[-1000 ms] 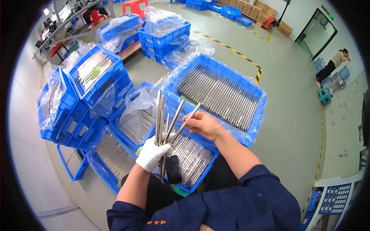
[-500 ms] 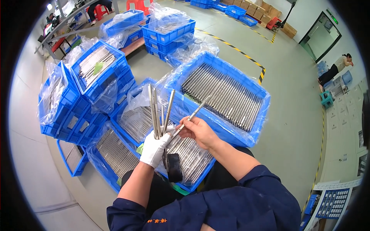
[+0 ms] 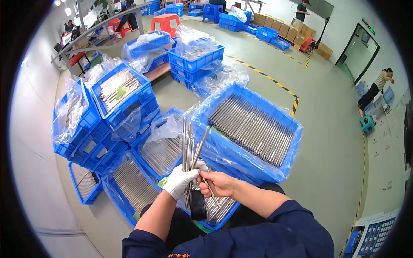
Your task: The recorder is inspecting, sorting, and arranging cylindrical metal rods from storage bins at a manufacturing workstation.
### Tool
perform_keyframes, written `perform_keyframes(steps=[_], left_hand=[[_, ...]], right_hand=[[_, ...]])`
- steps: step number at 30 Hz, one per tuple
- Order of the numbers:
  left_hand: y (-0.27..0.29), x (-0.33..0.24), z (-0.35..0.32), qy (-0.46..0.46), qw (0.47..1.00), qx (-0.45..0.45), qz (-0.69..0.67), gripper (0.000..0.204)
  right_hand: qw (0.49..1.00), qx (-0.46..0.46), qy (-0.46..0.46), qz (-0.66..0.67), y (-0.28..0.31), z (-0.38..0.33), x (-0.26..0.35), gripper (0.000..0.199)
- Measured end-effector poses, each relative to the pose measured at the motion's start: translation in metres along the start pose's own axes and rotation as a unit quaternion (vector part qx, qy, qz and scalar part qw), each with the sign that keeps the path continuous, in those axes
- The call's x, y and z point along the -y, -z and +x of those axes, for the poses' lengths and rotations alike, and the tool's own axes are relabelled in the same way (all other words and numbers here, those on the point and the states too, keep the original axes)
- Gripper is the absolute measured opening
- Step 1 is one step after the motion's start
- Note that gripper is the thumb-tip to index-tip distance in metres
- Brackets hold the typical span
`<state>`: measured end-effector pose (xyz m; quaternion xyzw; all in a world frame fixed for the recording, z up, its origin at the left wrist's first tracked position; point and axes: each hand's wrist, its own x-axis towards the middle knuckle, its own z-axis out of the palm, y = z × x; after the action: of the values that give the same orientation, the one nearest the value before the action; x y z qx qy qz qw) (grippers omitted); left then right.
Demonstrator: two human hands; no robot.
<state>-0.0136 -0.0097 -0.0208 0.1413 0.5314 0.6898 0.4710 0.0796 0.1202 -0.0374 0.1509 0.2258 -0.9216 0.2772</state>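
The lower ends of the thin grey metal rods (image 3: 189, 144) vanish inside the white-gloved left hand (image 3: 180, 181) and behind the bare right hand (image 3: 219, 182), so how far they reach down cannot be told. The small black object (image 3: 198, 205) just below the hands is too dark to make out. The near blue plastic crate (image 3: 217, 217) is partly covered by the person's dark blue sleeves (image 3: 275, 228).

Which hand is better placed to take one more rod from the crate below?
Probably the right hand: it is bare and holds only one rod, just above the crate. The gloved left hand is full, its grip closed around an upright bundle of rods.
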Motion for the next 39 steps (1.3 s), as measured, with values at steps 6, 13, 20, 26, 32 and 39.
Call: perform_keyframes(steps=[6, 13, 20, 26, 32, 39], left_hand=[[0.004, -0.005, 0.001, -0.042, 0.996, -0.056, 0.062, 0.036], [0.033, -0.009, 0.016, -0.12, 0.975, -0.187, 0.004, 0.037], [0.055, -0.021, 0.011, -0.151, 0.939, -0.164, -0.262, 0.035], [0.041, -0.01, 0.002, -0.116, 0.972, -0.098, -0.179, 0.036], [0.018, -0.011, -0.017, -0.069, 0.989, -0.049, -0.12, 0.03], [0.013, -0.012, -0.025, -0.028, 0.994, -0.011, -0.101, 0.031]], right_hand=[[0.999, 0.032, -0.026, -0.003, -0.005, 0.005, -0.018, 0.027], [0.995, 0.079, -0.055, -0.039, -0.014, 0.001, -0.038, 0.017], [0.778, -0.142, 0.246, -0.561, -0.019, 0.013, 0.086, 0.032], [0.533, -0.503, 0.176, -0.657, -0.016, 0.031, 0.243, 0.049], [0.477, -0.569, 0.105, -0.662, -0.007, 0.052, 0.273, 0.026], [0.457, -0.572, 0.063, -0.679, 0.006, 0.068, 0.294, 0.026]])
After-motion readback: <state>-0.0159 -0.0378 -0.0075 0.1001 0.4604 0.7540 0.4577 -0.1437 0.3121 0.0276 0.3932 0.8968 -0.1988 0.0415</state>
